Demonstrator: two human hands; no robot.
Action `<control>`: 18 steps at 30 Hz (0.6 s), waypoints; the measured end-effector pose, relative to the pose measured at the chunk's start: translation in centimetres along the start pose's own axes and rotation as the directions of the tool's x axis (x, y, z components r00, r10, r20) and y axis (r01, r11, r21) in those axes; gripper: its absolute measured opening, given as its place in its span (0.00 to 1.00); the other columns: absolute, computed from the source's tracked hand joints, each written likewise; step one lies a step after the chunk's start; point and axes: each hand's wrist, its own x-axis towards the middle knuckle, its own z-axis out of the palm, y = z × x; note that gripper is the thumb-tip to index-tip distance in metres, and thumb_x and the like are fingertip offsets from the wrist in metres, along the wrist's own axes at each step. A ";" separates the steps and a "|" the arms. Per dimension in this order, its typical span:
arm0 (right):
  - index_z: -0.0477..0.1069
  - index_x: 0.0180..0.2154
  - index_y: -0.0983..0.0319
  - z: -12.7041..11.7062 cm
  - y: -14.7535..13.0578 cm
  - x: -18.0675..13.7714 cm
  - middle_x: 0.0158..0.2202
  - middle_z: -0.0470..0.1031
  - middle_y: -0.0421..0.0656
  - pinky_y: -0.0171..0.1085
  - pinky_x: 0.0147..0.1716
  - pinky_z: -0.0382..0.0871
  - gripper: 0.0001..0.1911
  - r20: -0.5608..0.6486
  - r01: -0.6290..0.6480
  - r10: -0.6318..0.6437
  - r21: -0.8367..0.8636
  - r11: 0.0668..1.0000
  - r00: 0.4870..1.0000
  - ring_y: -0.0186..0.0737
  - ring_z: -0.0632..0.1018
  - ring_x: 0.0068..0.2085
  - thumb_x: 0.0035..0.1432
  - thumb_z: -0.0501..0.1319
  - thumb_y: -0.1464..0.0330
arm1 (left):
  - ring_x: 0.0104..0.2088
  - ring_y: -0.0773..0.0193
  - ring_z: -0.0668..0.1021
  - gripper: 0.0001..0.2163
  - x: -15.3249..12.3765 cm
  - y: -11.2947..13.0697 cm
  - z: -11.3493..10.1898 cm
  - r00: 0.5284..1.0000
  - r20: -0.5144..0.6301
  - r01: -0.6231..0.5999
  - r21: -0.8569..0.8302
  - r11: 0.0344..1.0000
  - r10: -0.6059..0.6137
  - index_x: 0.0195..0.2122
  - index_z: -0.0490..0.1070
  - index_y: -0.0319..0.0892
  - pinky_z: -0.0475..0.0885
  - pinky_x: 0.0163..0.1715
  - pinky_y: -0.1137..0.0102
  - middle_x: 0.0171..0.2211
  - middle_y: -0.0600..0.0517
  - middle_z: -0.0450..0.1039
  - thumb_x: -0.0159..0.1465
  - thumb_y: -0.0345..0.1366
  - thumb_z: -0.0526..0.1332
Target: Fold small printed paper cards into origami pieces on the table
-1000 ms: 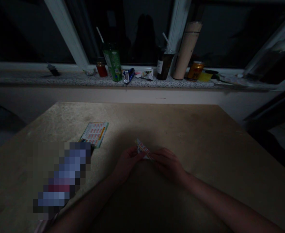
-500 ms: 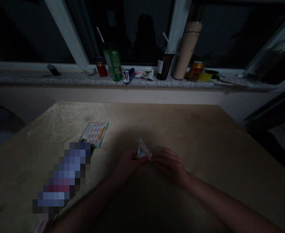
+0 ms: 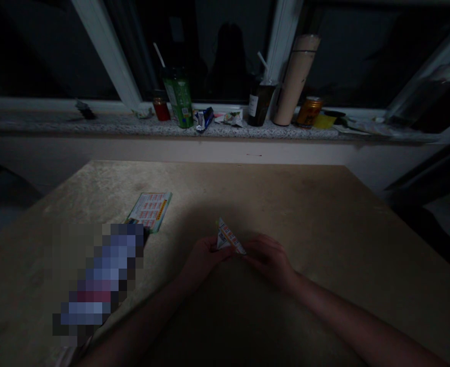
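Observation:
A small printed paper (image 3: 228, 236), folded into a triangle, is held just above the table in front of me. My left hand (image 3: 202, 259) pinches it along its lower left edge, the thumb lying across the front. At the paper's right corner is my right hand (image 3: 269, 257), its thumb and fingertips closed around the tip. Dim light makes the exact contact there hard to see. To the left, a flat printed sheet or stack of sheets (image 3: 150, 210) with red blocks of print lies on the table.
A blurred-out long object (image 3: 102, 275) lies left of my left arm on the wooden table (image 3: 286, 199). Along the windowsill (image 3: 217, 131) stand a green cup (image 3: 179, 99), a dark cup with a straw (image 3: 261, 102), a tall flask (image 3: 297, 81), an orange can (image 3: 309, 112) and crumpled wrappers (image 3: 204, 120).
My right fingertips have shifted slightly right along the paper, uncovering more of its right corner. The left hand keeps its hold in nearly the same place.

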 end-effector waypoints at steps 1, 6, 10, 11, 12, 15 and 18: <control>0.73 0.37 0.62 0.0 0.0 0.0 0.31 0.76 0.46 0.38 0.30 0.71 0.08 0.013 -0.011 0.011 0.007 1.000 1.000 0.40 0.76 0.32 0.57 0.62 0.65 | 0.25 0.65 0.74 0.09 0.0 0.1 0.0 1.000 -0.001 -0.003 0.003 1.000 0.003 0.29 0.76 0.38 0.65 0.26 0.75 0.25 0.53 0.75 0.52 0.39 0.65; 0.73 0.37 0.62 0.2 -0.1 0.1 0.32 0.76 0.46 0.37 0.32 0.70 0.07 0.087 -0.120 0.113 0.080 0.990 0.990 0.39 0.75 0.33 0.60 0.59 0.66 | 0.26 0.64 0.74 0.09 -0.1 0.4 0.1 1.000 -0.014 -0.020 0.019 1.000 0.020 0.28 0.76 0.38 0.65 0.27 0.74 0.25 0.53 0.75 0.52 0.40 0.65; 0.73 0.35 0.62 0.2 -0.3 0.2 0.30 0.74 0.44 0.35 0.30 0.67 0.07 0.116 -0.197 0.183 0.116 0.974 0.976 0.37 0.73 0.31 0.60 0.58 0.66 | 0.27 0.63 0.75 0.10 -0.1 0.3 0.3 1.000 -0.014 -0.025 0.016 1.000 0.025 0.29 0.76 0.39 0.66 0.28 0.74 0.26 0.53 0.76 0.53 0.41 0.65; 0.73 0.34 0.62 0.2 -0.3 0.2 0.29 0.73 0.44 0.35 0.29 0.67 0.07 0.121 -0.205 0.191 0.117 0.972 0.974 0.37 0.73 0.30 0.60 0.58 0.66 | 0.27 0.63 0.75 0.10 0.0 0.2 0.3 1.000 -0.015 -0.025 0.017 1.000 0.025 0.29 0.76 0.39 0.66 0.28 0.74 0.26 0.53 0.76 0.53 0.41 0.65; 0.73 0.33 0.63 0.2 -0.4 0.2 0.28 0.72 0.44 0.34 0.28 0.66 0.08 0.126 -0.210 0.196 0.116 0.971 0.973 0.37 0.72 0.30 0.61 0.58 0.66 | 0.27 0.63 0.75 0.10 0.0 0.1 0.3 1.000 -0.015 -0.026 0.020 0.999 0.026 0.29 0.76 0.39 0.66 0.28 0.74 0.26 0.53 0.76 0.53 0.41 0.65; 0.72 0.32 0.62 0.3 -0.6 0.0 0.27 0.70 0.43 0.34 0.28 0.64 0.09 0.151 -0.241 0.222 0.119 0.963 0.963 0.36 0.71 0.29 0.61 0.56 0.66 | 0.26 0.64 0.75 0.10 0.0 -0.1 0.2 0.999 -0.014 -0.030 0.032 0.999 0.031 0.29 0.76 0.39 0.65 0.27 0.74 0.26 0.53 0.76 0.54 0.41 0.65; 0.71 0.29 0.62 0.4 -0.7 0.0 0.26 0.68 0.41 0.33 0.27 0.62 0.11 0.167 -0.311 0.287 0.142 0.940 0.943 0.35 0.69 0.27 0.61 0.56 0.64 | 0.27 0.63 0.75 0.09 0.0 -0.2 0.2 0.999 -0.015 -0.036 0.048 0.998 0.037 0.28 0.76 0.39 0.66 0.27 0.74 0.26 0.52 0.76 0.54 0.41 0.64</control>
